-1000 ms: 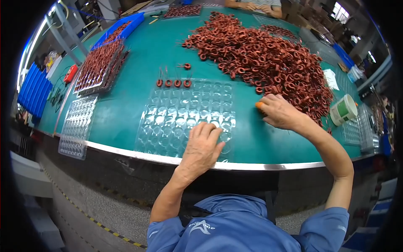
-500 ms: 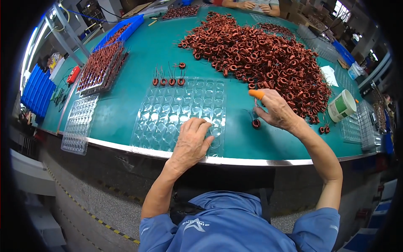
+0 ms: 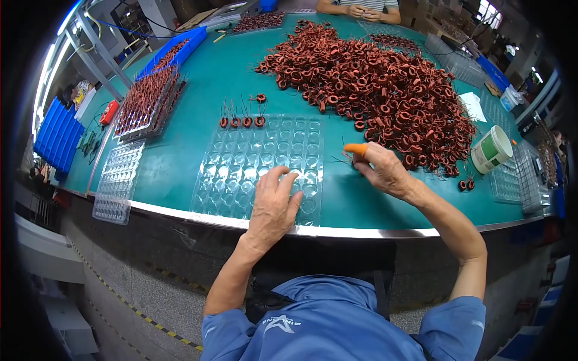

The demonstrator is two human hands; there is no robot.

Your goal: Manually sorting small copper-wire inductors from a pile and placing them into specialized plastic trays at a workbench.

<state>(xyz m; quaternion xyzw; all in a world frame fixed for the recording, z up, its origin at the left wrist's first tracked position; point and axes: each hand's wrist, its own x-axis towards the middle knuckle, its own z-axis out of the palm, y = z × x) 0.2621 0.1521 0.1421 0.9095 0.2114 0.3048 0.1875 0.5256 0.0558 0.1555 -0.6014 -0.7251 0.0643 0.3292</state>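
A clear plastic tray with rows of round pockets lies on the green table in front of me. Several copper-red ring coils with upright wire leads stand in its far left row, and one loose coil lies just behind them. My left hand rests over the tray's near right part, fingers spread and holding nothing. Right of the tray, my right hand, an orange cover on one finger, is pinched on a coil. Thin leads poke out from its fingertips, while the ring is mostly hidden by the fingers.
A big heap of coils covers the back right. At the left are filled stacked trays, a blue bin and an unfilled tray. A white-green tub stands right. Across the table are another person's hands.
My right hand has moved slightly left and nearer, taking the coil from the table beneath it. My left hand stays over the tray, its fingers a little more raised.
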